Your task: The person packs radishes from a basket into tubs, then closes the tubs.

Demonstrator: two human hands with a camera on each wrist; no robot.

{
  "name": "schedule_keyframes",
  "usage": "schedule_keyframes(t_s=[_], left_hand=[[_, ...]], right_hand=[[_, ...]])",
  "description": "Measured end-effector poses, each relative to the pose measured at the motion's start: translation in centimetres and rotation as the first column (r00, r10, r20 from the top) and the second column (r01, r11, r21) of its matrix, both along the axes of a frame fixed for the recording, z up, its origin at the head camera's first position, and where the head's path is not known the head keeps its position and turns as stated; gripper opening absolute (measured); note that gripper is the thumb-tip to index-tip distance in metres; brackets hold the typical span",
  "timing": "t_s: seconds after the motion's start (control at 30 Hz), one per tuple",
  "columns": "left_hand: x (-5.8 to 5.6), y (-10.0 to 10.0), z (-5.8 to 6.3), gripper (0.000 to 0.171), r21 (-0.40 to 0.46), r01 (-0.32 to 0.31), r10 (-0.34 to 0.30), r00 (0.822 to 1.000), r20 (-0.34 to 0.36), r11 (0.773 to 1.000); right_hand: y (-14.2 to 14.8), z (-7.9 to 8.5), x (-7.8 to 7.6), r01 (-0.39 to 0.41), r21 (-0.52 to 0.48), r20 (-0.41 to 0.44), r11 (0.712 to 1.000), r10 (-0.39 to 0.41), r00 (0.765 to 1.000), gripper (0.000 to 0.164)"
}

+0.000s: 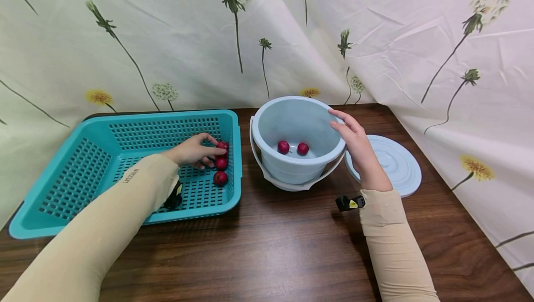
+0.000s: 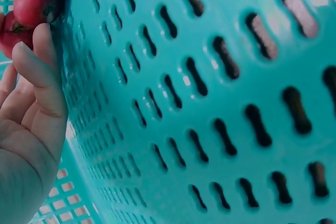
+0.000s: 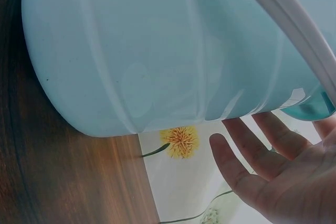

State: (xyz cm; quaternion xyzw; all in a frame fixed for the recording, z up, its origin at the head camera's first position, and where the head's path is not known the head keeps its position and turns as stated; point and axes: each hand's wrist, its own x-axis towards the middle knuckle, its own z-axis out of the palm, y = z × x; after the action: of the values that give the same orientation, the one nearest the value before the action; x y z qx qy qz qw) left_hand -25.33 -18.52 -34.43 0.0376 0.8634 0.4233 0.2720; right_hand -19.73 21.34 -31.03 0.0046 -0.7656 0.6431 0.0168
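In the head view my left hand [image 1: 196, 150] reaches into the turquoise basket [image 1: 234, 163], its fingers bent round a small red apple-like fruit [image 1: 222, 145] by the right wall. Close-up, the left wrist view shows the fingertips against a red fruit [image 2: 16, 36], with another red fruit [image 2: 38, 3] touching it. More fruit [image 1: 220, 178] lies along that wall. My right hand [image 1: 356, 142] holds the rim of the light blue bucket [image 1: 288, 167], thumb over the edge, other fingers [image 3: 252, 148] along the outer wall. Inside the bucket sit two red fruits [image 1: 302, 149].
The bucket's pale handle [image 1: 288, 186] hangs down at the front. A round light blue lid [image 1: 396, 165] lies on the brown wooden table [image 1: 258, 251], right of the bucket. Behind stands a white flower-print cloth [image 1: 175, 37], which also runs along the right side.
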Motion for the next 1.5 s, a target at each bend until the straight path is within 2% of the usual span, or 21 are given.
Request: schedule_keyframes(t_s=[0.4,0.7,1.0,1.23,1.5], left_hand=[[0.2,-0.4,1.0,0.053,-0.01,0.05,-0.05,0.998,-0.034,0.999],[-0.1,-1.0,2.2,0.054,0.005,0.039,-0.038,0.996,-0.081,0.999],[0.2,-0.5,4.2,0.062,0.055,0.021,-0.013,0.991,-0.133,0.998],[0.8,0.4,5.7,0.059,0.152,-0.005,0.027,0.989,-0.143,0.988],[1.2,1.6,7.1,0.055,0.215,-0.015,0.051,0.985,-0.164,0.977]], right_hand=[[0.0,0.0,0.1,-0.003,0.005,-0.003,1.0,0.003,1.0,0.047],[-0.1,0.1,0.0,-0.004,0.001,-0.003,1.0,0.004,1.0,0.047],[0.0,0.2,0.1,0.0,0.006,-0.002,1.0,0.0,1.0,0.048],[0.0,0.0,0.1,0.0,0.005,0.0,1.0,0.0,1.0,0.048],[0.0,0.0,0.1,-0.003,0.005,-0.009,1.0,0.003,1.0,0.047]])
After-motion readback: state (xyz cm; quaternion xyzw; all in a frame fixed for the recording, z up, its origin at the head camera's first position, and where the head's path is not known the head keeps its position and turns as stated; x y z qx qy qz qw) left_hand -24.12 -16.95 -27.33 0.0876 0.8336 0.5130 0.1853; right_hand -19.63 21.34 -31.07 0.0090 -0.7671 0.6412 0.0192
